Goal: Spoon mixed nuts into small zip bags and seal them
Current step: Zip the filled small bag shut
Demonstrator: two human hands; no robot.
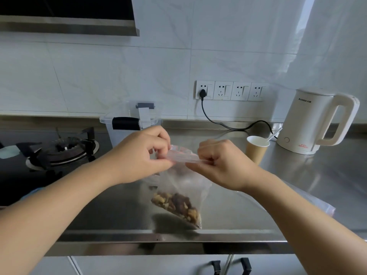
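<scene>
Hanging upright from hands (179, 157): zip bag (182, 187)

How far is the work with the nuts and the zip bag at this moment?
Done: the mixed nuts already sit in the bottom of the zip bag. In hand: the left hand and right hand pinch the bag's top strip at both ends, held above the steel counter. Left: whether the seal is fully pressed cannot be told; more bags lie at the right edge.
</scene>
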